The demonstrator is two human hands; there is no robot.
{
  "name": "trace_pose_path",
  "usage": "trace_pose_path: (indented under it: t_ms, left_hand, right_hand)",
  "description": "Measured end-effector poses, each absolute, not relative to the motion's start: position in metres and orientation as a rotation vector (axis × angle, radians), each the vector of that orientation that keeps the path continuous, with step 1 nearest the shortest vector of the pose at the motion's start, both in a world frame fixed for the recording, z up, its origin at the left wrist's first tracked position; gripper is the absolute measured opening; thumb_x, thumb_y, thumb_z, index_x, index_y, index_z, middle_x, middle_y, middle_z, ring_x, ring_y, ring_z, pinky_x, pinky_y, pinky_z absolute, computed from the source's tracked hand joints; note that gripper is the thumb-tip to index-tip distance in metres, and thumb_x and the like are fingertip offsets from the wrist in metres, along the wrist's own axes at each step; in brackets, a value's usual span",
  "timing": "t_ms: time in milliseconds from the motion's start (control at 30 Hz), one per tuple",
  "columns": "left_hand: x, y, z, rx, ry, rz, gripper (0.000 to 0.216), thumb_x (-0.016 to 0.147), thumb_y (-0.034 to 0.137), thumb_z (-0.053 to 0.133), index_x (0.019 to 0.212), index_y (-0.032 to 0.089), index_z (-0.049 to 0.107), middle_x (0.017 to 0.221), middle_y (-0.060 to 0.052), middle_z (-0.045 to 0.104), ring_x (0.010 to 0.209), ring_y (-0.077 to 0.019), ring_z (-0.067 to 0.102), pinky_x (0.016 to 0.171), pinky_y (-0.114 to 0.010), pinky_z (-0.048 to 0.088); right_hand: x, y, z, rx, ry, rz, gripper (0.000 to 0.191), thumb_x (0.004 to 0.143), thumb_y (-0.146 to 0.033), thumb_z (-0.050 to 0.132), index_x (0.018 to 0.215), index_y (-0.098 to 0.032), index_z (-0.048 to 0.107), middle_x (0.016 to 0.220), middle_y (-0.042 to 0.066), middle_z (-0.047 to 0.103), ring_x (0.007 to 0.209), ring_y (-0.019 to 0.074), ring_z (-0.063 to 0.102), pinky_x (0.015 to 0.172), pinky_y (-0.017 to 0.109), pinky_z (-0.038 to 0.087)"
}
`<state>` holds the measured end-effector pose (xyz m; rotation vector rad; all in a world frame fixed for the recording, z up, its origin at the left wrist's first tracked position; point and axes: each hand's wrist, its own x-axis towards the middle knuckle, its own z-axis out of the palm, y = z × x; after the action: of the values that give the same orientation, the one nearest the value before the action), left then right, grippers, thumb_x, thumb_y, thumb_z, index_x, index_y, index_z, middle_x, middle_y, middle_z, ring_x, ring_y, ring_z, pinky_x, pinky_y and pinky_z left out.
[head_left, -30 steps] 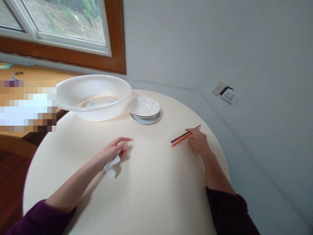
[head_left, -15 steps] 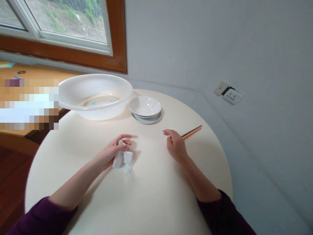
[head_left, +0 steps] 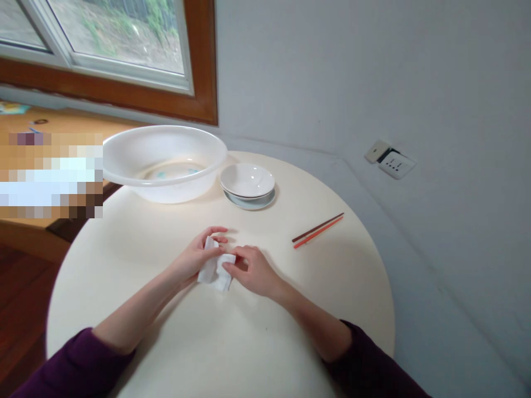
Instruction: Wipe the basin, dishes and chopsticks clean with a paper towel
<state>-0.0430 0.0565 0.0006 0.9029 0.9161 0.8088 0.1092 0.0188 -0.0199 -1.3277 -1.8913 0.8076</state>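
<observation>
A crumpled white tissue (head_left: pixel 209 270) is between my two hands over the middle of the round table. My left hand (head_left: pixel 199 251) holds it under the thumb, with the index finger stretched out to the right. The thumb and fingers of my right hand (head_left: pixel 256 271) pinch the tissue's right edge. To the right of my hands, a dark brown chopstick (head_left: pixel 317 227) and an orange chopstick (head_left: pixel 321 231) lie side by side on the table. Beyond my hands stands a white bowl (head_left: pixel 248 179) on top of a stack of dishes.
A large translucent plastic basin (head_left: pixel 174 190) stands at the table's back left, beside the stacked dishes. The round cream table (head_left: pixel 232 342) meets the wall on the right. A wooden desk (head_left: pixel 78 119) with small items stands at left below the window. A socket (head_left: pixel 396 164) is on the wall.
My right hand has moved left and down from beside the chopsticks to the tissue and now pinches its edge. The chopsticks now show in full. My left hand still holds the tissue.
</observation>
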Motion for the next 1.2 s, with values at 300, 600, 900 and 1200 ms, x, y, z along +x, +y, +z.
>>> trace_pose_path:
  t_ms: [300, 600, 900, 1200]
  left_hand:
    - [-0.043, 0.056, -0.001, 0.909, 0.894, 0.721, 0.054, 0.054, 0.024, 0.081, 0.099, 0.018, 0.051, 0.079, -0.001, 0.065, 0.069, -0.0149, 0.061, 0.062, -0.026, 0.048]
    - [-0.046, 0.06, -0.005, 0.968, 0.896, 0.717, 0.046, 0.057, 0.029, 0.079, 0.094, 0.017, 0.055, 0.069, -0.001, 0.065, 0.06, -0.0129, 0.059, 0.056, -0.022, 0.043]
    - [-0.045, 0.06, -0.005, 0.979, 0.875, 0.726, 0.045, 0.059, 0.028, 0.078, 0.095, 0.016, 0.054, 0.073, -0.002, 0.066, 0.064, -0.0125, 0.06, 0.061, -0.024, 0.046]
    - [-0.048, 0.062, -0.004, 0.962, 0.942, 0.75, 0.036, 0.063, 0.025, 0.075, 0.093, 0.015, 0.057, 0.062, 0.001, 0.063, 0.058, -0.0107, 0.057, 0.063, -0.024, 0.046]
  right_hand:
    - [0.121, 0.028, -0.024, -1.236, -1.328, 1.201, 0.018, 0.068, -0.033, 0.052, 0.06, -0.019, 0.046, 0.057, -0.005, 0.042, 0.052, 0.0082, 0.038, 0.046, 0.02, 0.03]
    - [0.127, 0.03, -0.023, -1.194, -1.21, 1.244, 0.023, 0.067, -0.039, 0.058, 0.073, -0.019, 0.048, 0.065, -0.004, 0.048, 0.059, 0.0101, 0.044, 0.051, 0.021, 0.037]
    - [0.13, 0.027, -0.02, -1.195, -1.309, 1.253, 0.029, 0.062, -0.03, 0.061, 0.084, -0.021, 0.045, 0.069, -0.006, 0.045, 0.058, 0.0092, 0.043, 0.052, 0.02, 0.038]
    - [0.196, 0.016, 0.022, -1.31, -1.576, 1.262, 0.017, 0.061, -0.026, 0.059, 0.074, -0.019, 0.049, 0.058, -0.008, 0.04, 0.05, 0.0073, 0.037, 0.046, 0.018, 0.028]
